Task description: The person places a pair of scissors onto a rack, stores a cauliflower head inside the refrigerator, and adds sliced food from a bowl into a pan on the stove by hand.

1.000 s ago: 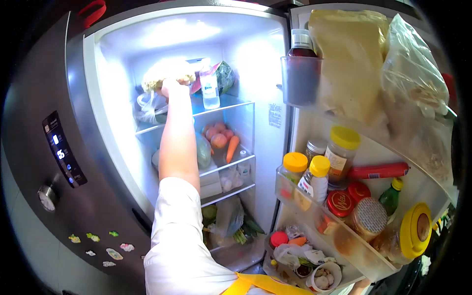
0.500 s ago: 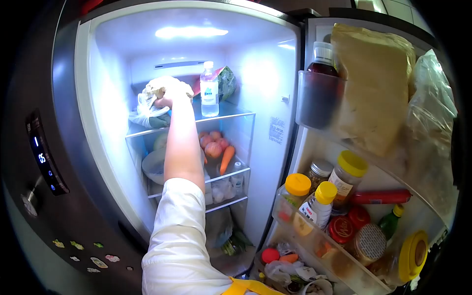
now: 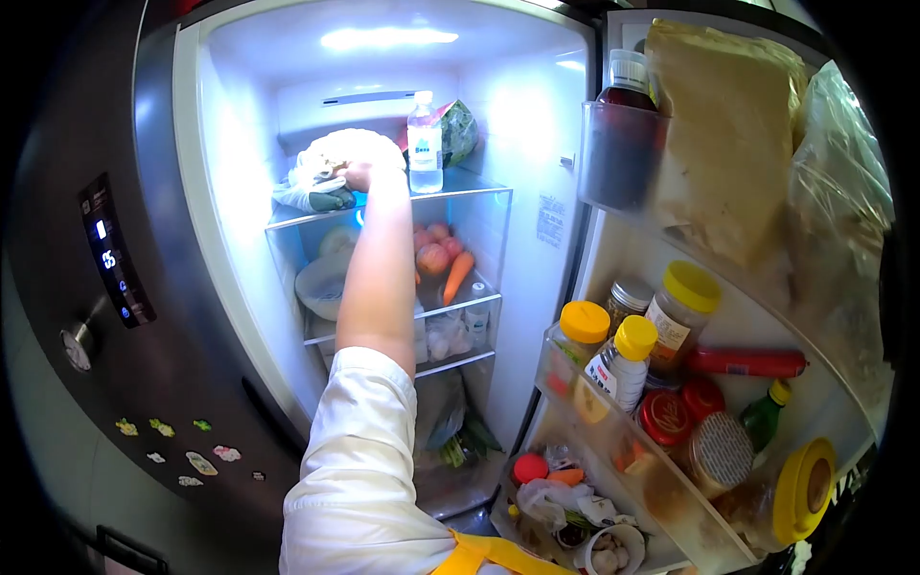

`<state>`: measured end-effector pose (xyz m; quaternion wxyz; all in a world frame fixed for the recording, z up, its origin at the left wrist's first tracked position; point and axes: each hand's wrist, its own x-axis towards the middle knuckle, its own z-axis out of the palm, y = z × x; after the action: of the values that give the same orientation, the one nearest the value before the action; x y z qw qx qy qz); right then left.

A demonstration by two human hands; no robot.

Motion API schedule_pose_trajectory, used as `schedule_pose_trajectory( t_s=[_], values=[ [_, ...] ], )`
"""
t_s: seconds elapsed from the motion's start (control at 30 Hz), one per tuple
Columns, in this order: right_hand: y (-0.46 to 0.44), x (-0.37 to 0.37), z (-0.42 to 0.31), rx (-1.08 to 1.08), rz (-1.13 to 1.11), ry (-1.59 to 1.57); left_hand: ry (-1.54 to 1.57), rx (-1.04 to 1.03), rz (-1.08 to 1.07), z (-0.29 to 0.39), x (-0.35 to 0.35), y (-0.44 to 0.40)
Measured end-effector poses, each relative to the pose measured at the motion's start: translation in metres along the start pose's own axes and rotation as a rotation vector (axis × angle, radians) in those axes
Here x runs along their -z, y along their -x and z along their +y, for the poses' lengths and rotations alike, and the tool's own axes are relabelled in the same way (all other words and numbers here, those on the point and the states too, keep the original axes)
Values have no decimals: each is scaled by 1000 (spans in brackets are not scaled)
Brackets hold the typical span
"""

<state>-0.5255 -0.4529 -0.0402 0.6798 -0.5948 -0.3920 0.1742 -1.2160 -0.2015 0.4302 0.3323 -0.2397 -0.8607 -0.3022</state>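
My left hand (image 3: 372,176) reaches onto the top fridge shelf (image 3: 465,188), its fingers curled at the lower right side of a pale cauliflower (image 3: 356,147). Bright light washes out part of the hand and the cauliflower. A white plastic bag with something dark green in it (image 3: 321,196) lies against the cauliflower's left side. Just right of my hand, a clear bottle with a white cap (image 3: 425,149) stands upright, and behind it is a wrapped leafy green vegetable (image 3: 459,132). My right hand is out of view.
Below are a bowl (image 3: 326,285), reddish round produce (image 3: 433,256) and a carrot (image 3: 459,278). The open door at right holds a dark bottle (image 3: 625,144), a brown bag (image 3: 733,144), yellow-lidded jars (image 3: 683,311) and a small tub (image 3: 610,553). A dark door panel (image 3: 182,364) fills the left.
The cauliflower has come down onto the top shelf with my left hand, which now sits at its right side. The view has shifted, and the fingers at the lower right edge have left it.
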Motion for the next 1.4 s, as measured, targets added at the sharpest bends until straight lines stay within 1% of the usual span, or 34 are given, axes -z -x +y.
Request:
schedule_pose_trajectory(
  t_s=[0.03,0.13,0.17,0.2,0.23,0.27,0.37,0.47,0.53,0.6,0.67,0.7,0.77,0.8,0.87,0.93,1.0,1.03,1.07,1.13,1.2,1.27,1.33,1.4],
  values=[
    [-2,1,1,2,-2,-2,-108,46,-26,3,18,9],
    [-6,7,3,9,-5,-7,-145,144,-87,4,51,37],
    [-7,7,4,10,-5,-10,-233,12,-6,3,16,36],
    [-8,8,5,12,-7,-12,-320,-121,74,0,-3,35],
    [-9,10,7,12,-10,-16,-406,-107,86,1,36,62],
    [-11,11,7,15,-13,-14,-417,-103,83,-13,54,80],
    [-16,13,9,18,-14,-12,856,-23,59,-51,94,136],
    [-16,17,12,20,2,-14,2147,57,9,-60,116,158],
    [-16,22,13,18,10,-9,1594,-79,573,-85,118,119],
    [-16,25,13,17,13,-4,1322,62,475,-116,88,55],
    [-16,27,12,13,18,1,1025,71,122,-156,11,-23],
    [-17,28,12,12,21,2,1021,68,119,-160,9,-28],
    [-16,29,13,12,33,6,703,24,-319,-159,4,-42],
    [-16,30,12,12,40,9,707,17,-318,-153,9,-40],
    [-16,34,12,14,52,20,984,97,-494,-140,23,-24],
    [-15,38,12,12,68,28,985,66,-511,-142,12,-32],
    [-14,42,12,14,85,34,1001,78,-428,-145,3,-37],
    [-13,45,12,11,93,40,986,13,-387,-146,0,-38],
    [-12,47,12,9,98,46,979,11,-399,-145,-3,-41],
    [-11,52,12,7,109,52,1006,115,-362,-141,-4,-46],
    [-11,55,13,10,110,56,996,146,-458,-143,-11,-55],
    [-9,62,18,12,120,54,535,-362,-246,-146,-19,-60],
    [-9,70,20,21,120,49,266,-410,-242,-142,-17,-56],
    [-9,76,22,21,121,47,1111,331,-440,-125,21,-27]
  ],
)
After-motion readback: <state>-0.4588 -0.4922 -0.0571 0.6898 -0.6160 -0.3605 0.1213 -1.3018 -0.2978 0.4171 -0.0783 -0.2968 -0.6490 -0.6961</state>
